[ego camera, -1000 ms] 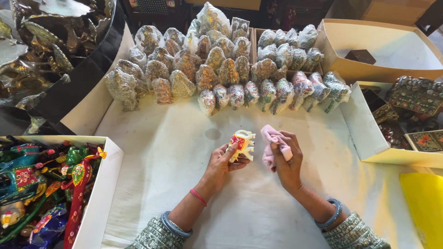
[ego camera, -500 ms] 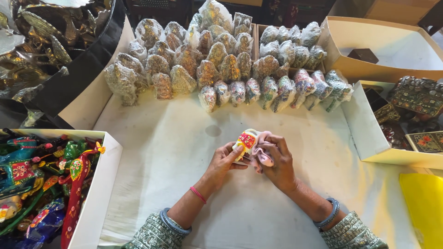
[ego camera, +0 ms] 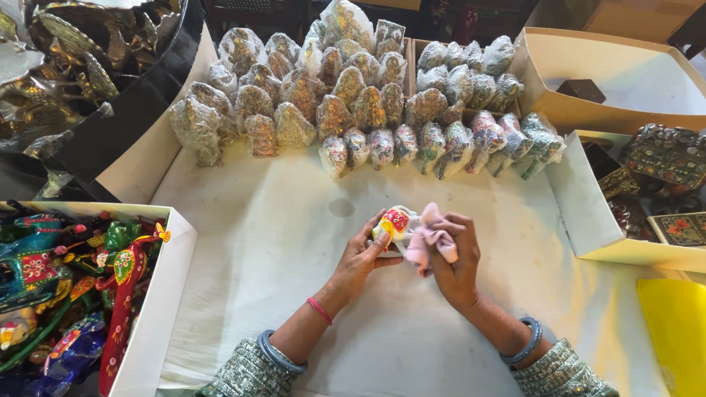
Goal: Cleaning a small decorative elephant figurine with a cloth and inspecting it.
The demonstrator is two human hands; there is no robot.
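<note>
My left hand [ego camera: 360, 259] grips a small painted figurine [ego camera: 396, 222], white with red and yellow markings, above the middle of the white cloth-covered table [ego camera: 279, 250]. My right hand [ego camera: 457, 259] holds a crumpled pink cloth [ego camera: 431, 237] pressed against the figurine's right side. Both hands meet at the table's centre. Much of the figurine is hidden by fingers and cloth.
Several plastic-wrapped figurines [ego camera: 353, 110] stand in rows along the far edge. A white box [ego camera: 158, 294] of colourful painted animals sits at left, dark metal pieces [ego camera: 66, 66] at far left, open cardboard boxes [ego camera: 610, 81] at right, a yellow sheet [ego camera: 676, 331] at lower right.
The right hand has brought the pink cloth from beside the figurine onto it; the two hands have closed together and shifted slightly.
</note>
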